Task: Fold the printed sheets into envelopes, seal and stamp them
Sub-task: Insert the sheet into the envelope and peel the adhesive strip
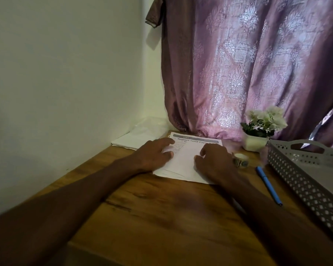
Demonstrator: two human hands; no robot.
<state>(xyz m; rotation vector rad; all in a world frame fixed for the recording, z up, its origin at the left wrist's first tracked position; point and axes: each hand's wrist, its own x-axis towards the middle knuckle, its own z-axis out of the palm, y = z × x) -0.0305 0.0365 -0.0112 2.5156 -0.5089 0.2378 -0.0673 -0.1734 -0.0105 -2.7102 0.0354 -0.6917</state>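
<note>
A printed sheet (186, 160) lies on the wooden table (161, 208), its near part folded up over the rest so a bold heading shows at the far edge. My left hand (154, 154) rests on the sheet's left side with fingers spread flat. On the right side, my right hand (213, 162) presses the fold with bent fingers. A stack of white envelopes (135, 139) lies in the back left corner. A roll of stamps (241, 160) stands just right of my right hand.
A blue pen (268, 185) lies right of the sheet. A grey perforated tray (306, 173) fills the table's right side. A small white pot of flowers (258, 131) stands at the back by a purple curtain (248, 64). A wall bounds the left.
</note>
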